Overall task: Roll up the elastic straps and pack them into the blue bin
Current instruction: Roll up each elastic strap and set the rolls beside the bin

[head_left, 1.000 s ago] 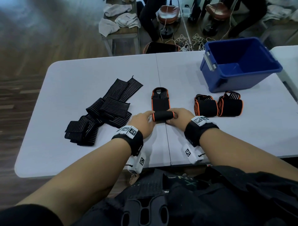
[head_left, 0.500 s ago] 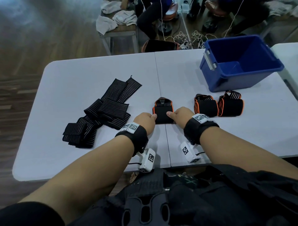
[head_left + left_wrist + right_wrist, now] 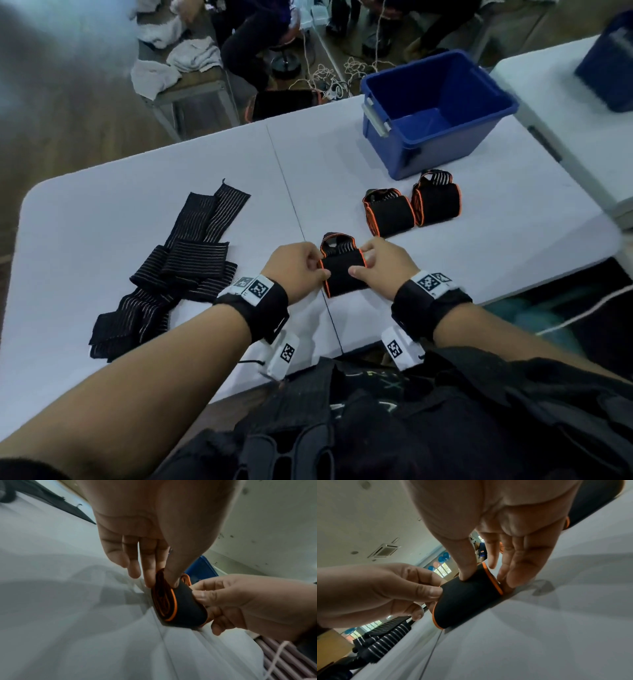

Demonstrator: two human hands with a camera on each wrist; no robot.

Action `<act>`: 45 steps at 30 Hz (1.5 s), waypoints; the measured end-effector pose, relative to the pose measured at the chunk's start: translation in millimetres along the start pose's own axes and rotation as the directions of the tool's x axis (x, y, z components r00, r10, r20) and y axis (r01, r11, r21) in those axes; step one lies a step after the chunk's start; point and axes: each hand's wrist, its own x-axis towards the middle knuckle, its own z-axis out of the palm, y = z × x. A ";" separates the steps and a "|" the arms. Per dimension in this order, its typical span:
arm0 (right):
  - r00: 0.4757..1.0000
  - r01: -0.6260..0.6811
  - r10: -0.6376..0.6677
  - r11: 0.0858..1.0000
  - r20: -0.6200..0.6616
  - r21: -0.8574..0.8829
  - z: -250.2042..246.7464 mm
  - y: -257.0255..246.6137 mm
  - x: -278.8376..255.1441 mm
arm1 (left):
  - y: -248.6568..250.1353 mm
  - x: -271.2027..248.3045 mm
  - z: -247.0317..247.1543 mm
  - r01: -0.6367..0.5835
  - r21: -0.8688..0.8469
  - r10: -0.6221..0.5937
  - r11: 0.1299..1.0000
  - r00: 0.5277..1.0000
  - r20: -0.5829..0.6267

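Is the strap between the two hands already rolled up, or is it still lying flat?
Rolled up: the strap is a thick roll, its orange-edged spiral showing at the end in the left wrist view.

I am seeing a black roll [image 3: 342, 274] edged in orange showing against the pale grey-white table [image 3: 137, 205]. Right of that roll, two more rolled straps [image 3: 388, 214] are showing black with orange trim, beyond them a solid blue bin [image 3: 435, 113]. Left of it, black straps [image 3: 178, 260] are showing thin pale stripes.

Matt black cloth strap [image 3: 343, 274], orange-edged; glossy blue plastic bin [image 3: 442, 137]; smooth white table [image 3: 137, 205].
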 end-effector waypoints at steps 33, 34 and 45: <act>0.908 -0.219 0.192 0.975 -0.373 -0.029 -79.0 125.7 -38.5 | 100.0 94.7 32.3 -0.203 0.265 0.229 0.942 0.971 -0.070; 0.892 -0.227 0.215 0.974 -0.399 0.016 -82.8 130.3 -37.1 | 100.5 94.3 32.7 -0.192 0.263 0.217 0.945 0.974 -0.069; 0.838 -0.301 0.302 0.951 -0.454 0.077 -163.5 167.0 31.3 | 105.9 92.4 38.8 -0.103 0.253 0.130 0.962 0.987 -0.094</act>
